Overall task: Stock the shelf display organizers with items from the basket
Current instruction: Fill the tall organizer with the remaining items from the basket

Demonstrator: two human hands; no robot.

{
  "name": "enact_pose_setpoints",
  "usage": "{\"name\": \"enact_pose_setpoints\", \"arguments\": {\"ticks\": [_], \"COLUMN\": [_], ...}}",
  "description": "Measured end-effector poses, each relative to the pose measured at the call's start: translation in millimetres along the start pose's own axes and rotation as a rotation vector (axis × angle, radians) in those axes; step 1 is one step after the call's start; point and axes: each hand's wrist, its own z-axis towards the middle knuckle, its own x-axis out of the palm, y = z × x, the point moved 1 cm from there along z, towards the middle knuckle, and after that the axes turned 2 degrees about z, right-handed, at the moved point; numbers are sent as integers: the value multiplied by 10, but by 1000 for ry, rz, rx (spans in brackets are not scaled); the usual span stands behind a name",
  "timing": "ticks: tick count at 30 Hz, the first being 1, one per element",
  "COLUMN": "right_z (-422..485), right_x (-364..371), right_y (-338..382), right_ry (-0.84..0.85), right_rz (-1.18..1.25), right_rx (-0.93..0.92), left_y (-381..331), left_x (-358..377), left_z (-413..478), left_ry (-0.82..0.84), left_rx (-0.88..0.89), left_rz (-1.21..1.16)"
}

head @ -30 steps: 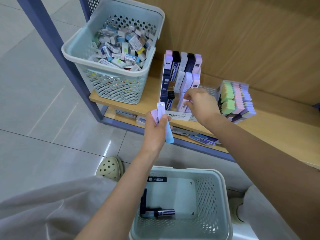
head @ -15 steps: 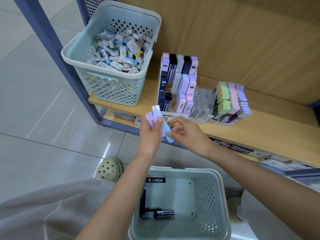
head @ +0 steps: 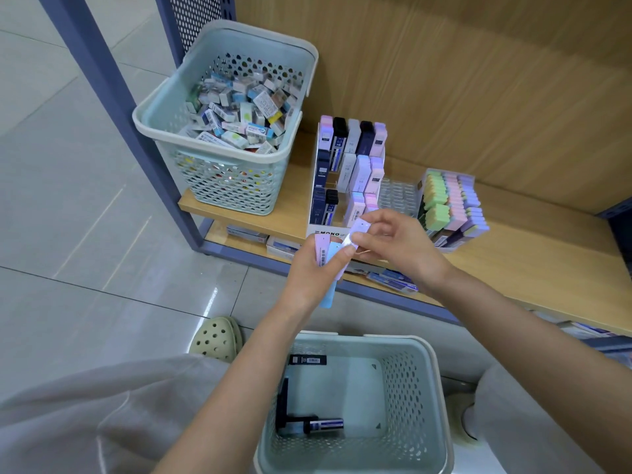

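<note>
My left hand [head: 316, 268] grips a small bunch of pastel lead cases [head: 325, 254], pink and light blue, in front of the shelf edge. My right hand [head: 396, 244] pinches one lilac case [head: 358, 230] at the top of that bunch. Just behind them stands the white tiered display organizer [head: 328, 230] on the wooden shelf [head: 513, 268], its rows holding dark, white and pastel cases. The pale green basket [head: 434, 405] sits on the floor below my arms with a few dark cases [head: 307, 360] left in it.
A second basket [head: 219, 165] full of small boxed erasers stands on the shelf's left end. A clear empty tray [head: 398, 196] and a rack of green, pink and purple items [head: 451, 206] sit right of the organizer. Blue shelf post [head: 113, 97] at left; lower shelf holds packets.
My right hand left the organizer, came back to the bunch in my left hand and now pinches a lilac case, lifting it from the bunch. The left hand stayed about where it was.
</note>
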Motion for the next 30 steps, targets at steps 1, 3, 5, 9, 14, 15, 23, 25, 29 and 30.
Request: {"name": "enact_pose_setpoints", "arguments": {"ticks": [1,3,5,9,14,15,23,25,29,30], "right_z": [-1,-20,-49,-114,-4,43,558,658,765,775], "right_x": [-23,-52,-43,45,-27,-81,-350,-338,-267,-242], "right_y": [-1,-9,-51,-200,-45,-4,9,-14,-122,-153], "right_ry": [-31,-97,-94,33,-134,-150,-124,-117,-71,-53], "right_rz": [53,153,196,93,217,100,-843,-886,-1056,-1072], "right_rx": [20,38,54,120,33,3,-211,-244,-261,-267], "left_y": [3,9,2,2,64,70,-8,0,34,44], "left_x": [8,21,28,56,38,28,9,8,26,28], "left_z": [-11,-18,-19,-20,-18,-9,73,82,107,110], "left_ry": [3,9,2,4,-81,-104,-156,-159,-167,-168], "left_rx": [-19,-42,-44,-4,-76,-90,-221,-223,-199,-191], "left_rz": [4,4,-1,45,14,20,-169,-152,-180,-189]}}
